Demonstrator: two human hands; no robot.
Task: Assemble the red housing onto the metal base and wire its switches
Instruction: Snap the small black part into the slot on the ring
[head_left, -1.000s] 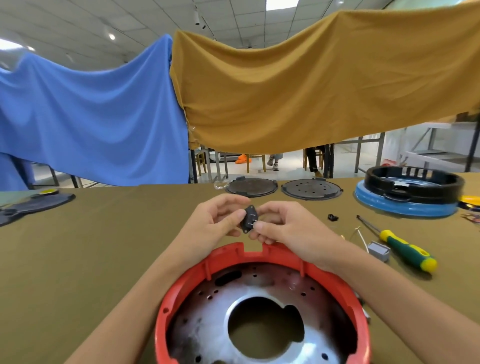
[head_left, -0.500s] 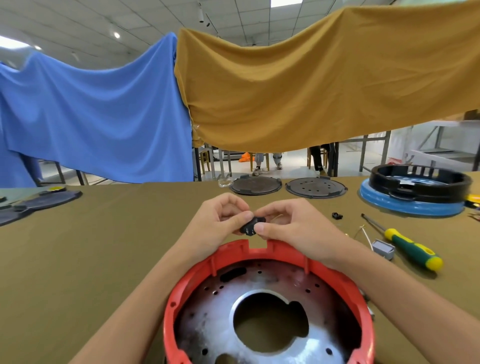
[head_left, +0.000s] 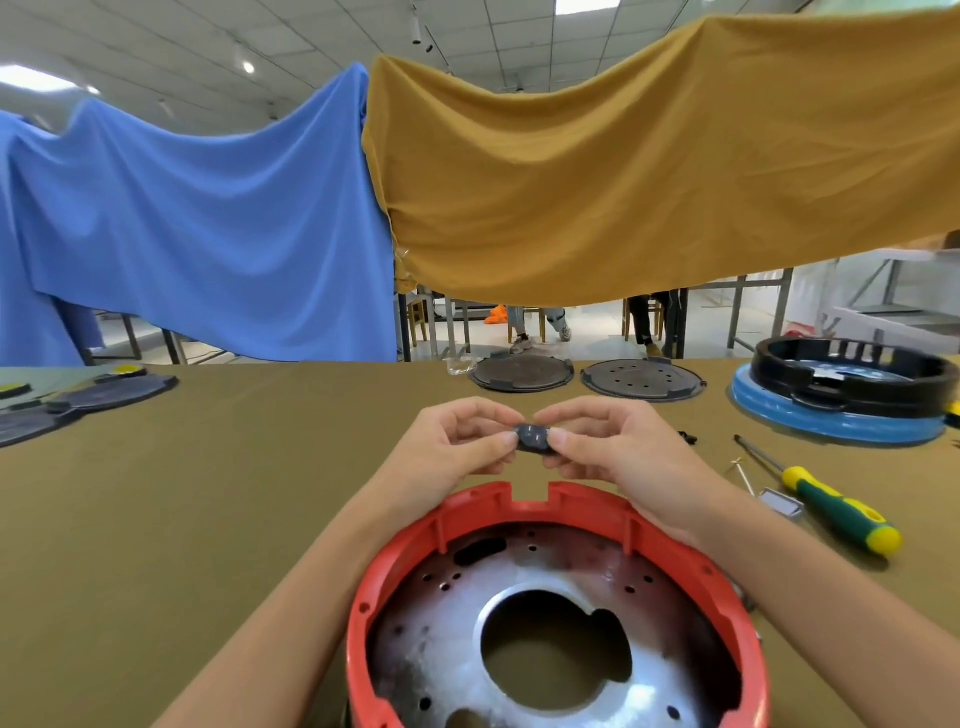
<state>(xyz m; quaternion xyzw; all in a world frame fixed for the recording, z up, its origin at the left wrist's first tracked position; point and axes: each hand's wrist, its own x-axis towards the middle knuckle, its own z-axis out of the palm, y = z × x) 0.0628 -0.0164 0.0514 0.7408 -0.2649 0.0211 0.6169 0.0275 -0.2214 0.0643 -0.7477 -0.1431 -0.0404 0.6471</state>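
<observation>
Black switch (head_left: 532, 438) now turned flat between left hand (head_left: 457, 441), right hand (head_left: 613, 447).

Left tabletop (head_left: 208, 493) open — right side blocked: screwdriver (head_left: 826, 501), blue ring (head_left: 831, 423).

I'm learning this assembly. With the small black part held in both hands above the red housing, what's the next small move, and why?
Probably lower the black switch into the notch in the red housing rim. The left hand and right hand pinch it between them just above and behind that cutout, which stands empty, and the housing already sits around the metal base.
</observation>
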